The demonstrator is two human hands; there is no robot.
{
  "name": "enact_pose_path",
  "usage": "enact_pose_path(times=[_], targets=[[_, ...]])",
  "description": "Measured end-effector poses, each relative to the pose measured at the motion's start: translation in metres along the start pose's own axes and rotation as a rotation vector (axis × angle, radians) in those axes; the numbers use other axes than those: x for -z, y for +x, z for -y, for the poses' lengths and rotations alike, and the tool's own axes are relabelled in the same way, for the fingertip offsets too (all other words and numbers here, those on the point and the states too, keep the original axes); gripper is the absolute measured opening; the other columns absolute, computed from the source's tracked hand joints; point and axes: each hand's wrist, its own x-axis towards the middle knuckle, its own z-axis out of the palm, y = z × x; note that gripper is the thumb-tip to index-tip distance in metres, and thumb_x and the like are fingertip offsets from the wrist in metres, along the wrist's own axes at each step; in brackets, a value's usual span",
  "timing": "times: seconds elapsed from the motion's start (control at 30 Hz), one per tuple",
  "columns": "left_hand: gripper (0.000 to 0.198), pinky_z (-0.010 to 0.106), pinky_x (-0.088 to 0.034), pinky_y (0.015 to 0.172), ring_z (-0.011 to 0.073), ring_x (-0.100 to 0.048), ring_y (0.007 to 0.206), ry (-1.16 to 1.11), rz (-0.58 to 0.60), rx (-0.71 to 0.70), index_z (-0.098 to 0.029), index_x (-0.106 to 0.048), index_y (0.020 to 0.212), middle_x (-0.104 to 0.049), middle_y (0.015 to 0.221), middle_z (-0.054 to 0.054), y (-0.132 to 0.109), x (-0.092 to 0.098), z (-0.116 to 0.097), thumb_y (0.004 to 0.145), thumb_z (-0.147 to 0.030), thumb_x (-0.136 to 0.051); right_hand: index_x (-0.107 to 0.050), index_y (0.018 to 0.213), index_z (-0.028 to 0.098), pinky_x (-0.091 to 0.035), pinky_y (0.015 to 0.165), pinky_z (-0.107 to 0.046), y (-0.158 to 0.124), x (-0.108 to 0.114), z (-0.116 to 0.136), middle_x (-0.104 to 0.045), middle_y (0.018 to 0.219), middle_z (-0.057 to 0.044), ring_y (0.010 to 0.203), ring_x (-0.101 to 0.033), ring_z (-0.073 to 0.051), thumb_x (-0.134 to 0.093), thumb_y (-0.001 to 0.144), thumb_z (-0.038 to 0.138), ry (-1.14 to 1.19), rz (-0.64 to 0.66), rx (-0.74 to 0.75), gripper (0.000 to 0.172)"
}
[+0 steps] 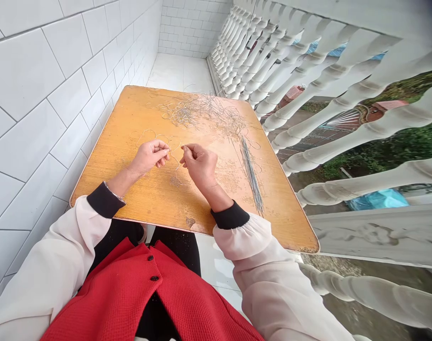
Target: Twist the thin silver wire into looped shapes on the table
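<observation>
Over the middle of a wooden table (148, 189), my left hand (152, 155) pinches a thin, curly wire (176, 166) between thumb and fingertips. Just to its right, my right hand (201, 163) is closed in a pinch on the same thin strand, as far as I can see. A small gap parts the two hands. Loops of the wire curl behind my left hand and hang below, between the hands. Beyond them lies a loose tangle of thin wires (183, 115). Right of my right hand rests a bundle of straight, grey wires (250, 177).
A white tiled wall (70, 102) runs close along the table's left side. On the right stands a white balustrade (329, 106) with thick turned posts. My lap in a red garment (159, 289) is against the near edge. Pale floor tiles (182, 71) stretch behind the table.
</observation>
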Motion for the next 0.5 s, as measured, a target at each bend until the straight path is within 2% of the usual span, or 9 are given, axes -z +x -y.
enact_pose_path(times=[0.1, 0.2, 0.27, 0.37, 0.5], targets=[[0.007, 0.015, -0.039, 0.045, 0.0036, -0.056, 0.05, -0.039, 0.001, 0.049, -0.014, -0.06, 0.091, -0.068, 0.072, -0.002, -0.002, -0.002, 0.001, 0.088, -0.013, -0.066, -0.067, 0.078, 0.019, -0.046, 0.053, -0.024, 0.001, 0.0, 0.001, -0.064, 0.057, 0.001, 0.047, -0.058, -0.011, -0.058, 0.092, 0.043, 0.009, -0.02, -0.018, 0.03], [0.017, 0.016, -0.038, 0.044, 0.0049, -0.059, 0.053, -0.023, 0.054, 0.125, -0.014, -0.061, 0.1, -0.07, 0.079, 0.0, -0.005, -0.006, 0.002, 0.087, -0.02, -0.07, -0.066, 0.079, 0.019, -0.045, 0.05, -0.023, 0.002, -0.001, -0.001, -0.065, 0.058, 0.002, 0.046, -0.059, -0.011, -0.057, 0.092, 0.049, 0.023, -0.055, -0.031, 0.035], [0.019, 0.017, -0.036, 0.044, 0.0054, -0.058, 0.052, 0.025, 0.13, 0.164, -0.013, -0.063, 0.095, -0.07, 0.074, 0.0, -0.007, -0.011, 0.004, 0.083, -0.019, -0.075, -0.065, 0.077, 0.019, -0.046, 0.05, -0.023, 0.003, -0.002, -0.002, -0.065, 0.058, 0.002, 0.047, -0.06, -0.01, -0.056, 0.092, 0.05, 0.018, -0.083, -0.015, 0.036], [0.008, 0.017, -0.034, 0.044, 0.0053, -0.056, 0.05, 0.086, 0.205, 0.171, -0.011, -0.065, 0.08, -0.065, 0.063, -0.001, -0.009, -0.017, 0.007, 0.081, -0.009, -0.073, -0.063, 0.074, 0.019, -0.047, 0.053, -0.024, 0.003, -0.004, -0.005, -0.065, 0.058, 0.002, 0.047, -0.061, -0.01, -0.055, 0.093, 0.05, -0.003, -0.108, 0.016, 0.037], [0.014, 0.017, -0.036, 0.045, 0.0061, -0.058, 0.05, 0.069, 0.162, 0.135, -0.011, -0.064, 0.071, -0.065, 0.06, -0.001, -0.007, -0.016, 0.006, 0.083, -0.005, -0.066, -0.067, 0.082, 0.019, -0.052, 0.057, -0.027, 0.006, -0.003, -0.012, -0.069, 0.066, 0.0, 0.055, -0.065, -0.013, -0.051, 0.095, 0.056, 0.067, -0.062, 0.062, 0.043]])
